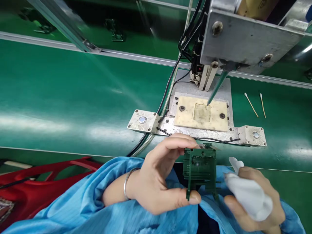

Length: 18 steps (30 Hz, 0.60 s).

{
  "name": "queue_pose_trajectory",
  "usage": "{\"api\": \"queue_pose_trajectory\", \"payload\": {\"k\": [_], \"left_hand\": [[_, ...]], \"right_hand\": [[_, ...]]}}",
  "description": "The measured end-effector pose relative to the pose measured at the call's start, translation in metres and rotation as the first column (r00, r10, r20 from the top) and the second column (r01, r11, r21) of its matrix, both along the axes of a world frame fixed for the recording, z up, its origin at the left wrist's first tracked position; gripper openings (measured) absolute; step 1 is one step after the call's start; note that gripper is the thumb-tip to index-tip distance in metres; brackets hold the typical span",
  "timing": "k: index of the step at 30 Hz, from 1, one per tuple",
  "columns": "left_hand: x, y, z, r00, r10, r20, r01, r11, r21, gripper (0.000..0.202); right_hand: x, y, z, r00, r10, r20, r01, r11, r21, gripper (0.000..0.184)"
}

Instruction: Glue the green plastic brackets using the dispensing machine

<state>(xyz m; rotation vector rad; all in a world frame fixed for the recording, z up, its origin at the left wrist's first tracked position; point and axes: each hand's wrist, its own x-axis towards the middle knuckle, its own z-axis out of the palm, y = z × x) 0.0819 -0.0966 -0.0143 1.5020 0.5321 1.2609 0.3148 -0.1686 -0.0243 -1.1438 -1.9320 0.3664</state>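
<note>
My left hand [161, 177] pinches a small dark green plastic part [201, 169] between thumb and fingers, holding it upright over my lap. A silver bangle sits on that wrist. My right hand [253, 201] is curled around a wad of white cloth [246, 191], just right of the green part and not touching it. Both arms wear blue sleeves [92, 201].
A metal fixture [195, 126] with a beige recessed plate [202, 113] stands on the green bench, under a grey machine head [246, 39] with a green nozzle [216, 87]. Black cables run left of it. Two cotton swabs [255, 104] lie at right. A red object [36, 185] sits lower left.
</note>
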Motion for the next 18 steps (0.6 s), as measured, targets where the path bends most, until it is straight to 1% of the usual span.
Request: {"api": "queue_pose_trajectory", "payload": {"k": [2,4,5,7,9,10,12,15,18], "left_hand": [[0.002,0.000,0.000,1.000,0.020,0.001,-0.020,0.998,0.059,0.064],[0.004,0.000,0.000,1.000,0.021,-0.014,-0.019,0.994,0.103,0.066],[0.005,0.000,0.000,0.999,0.024,-0.023,-0.021,0.992,0.121,0.066],[0.006,0.000,0.001,0.999,0.025,-0.045,-0.018,0.988,0.151,0.066],[0.007,0.000,0.001,0.998,0.015,-0.055,-0.006,0.986,0.165,0.066],[0.008,0.000,0.001,0.999,0.016,-0.052,-0.006,0.985,0.171,0.067],[0.009,0.000,0.000,0.999,0.021,-0.034,-0.014,0.981,0.194,0.071],[0.011,-0.001,-0.002,0.999,0.041,-0.021,-0.035,0.968,0.249,0.078],[0.012,-0.003,-0.004,0.995,0.093,-0.035,-0.081,0.964,0.253,0.077]], "right_hand": [[-0.012,0.006,0.011,1.000,0.018,0.018,-0.018,1.000,-0.022,0.017],[-0.022,0.012,0.017,0.998,0.049,0.032,-0.047,0.997,-0.055,0.016],[-0.026,0.015,0.017,0.997,0.072,0.039,-0.071,0.997,-0.031,0.016],[-0.030,0.018,0.013,0.992,0.112,0.060,-0.118,0.987,0.106,0.020],[-0.031,0.020,0.007,0.984,0.146,0.100,-0.167,0.954,0.250,0.025],[-0.031,0.020,0.004,0.979,0.162,0.125,-0.192,0.939,0.285,0.026],[-0.030,0.021,0.000,0.971,0.173,0.164,-0.213,0.939,0.269,0.025],[-0.027,0.021,-0.001,0.969,0.166,0.182,-0.206,0.952,0.227,0.020],[-0.024,0.023,0.000,0.973,0.154,0.169,-0.188,0.959,0.212,0.016]]}}
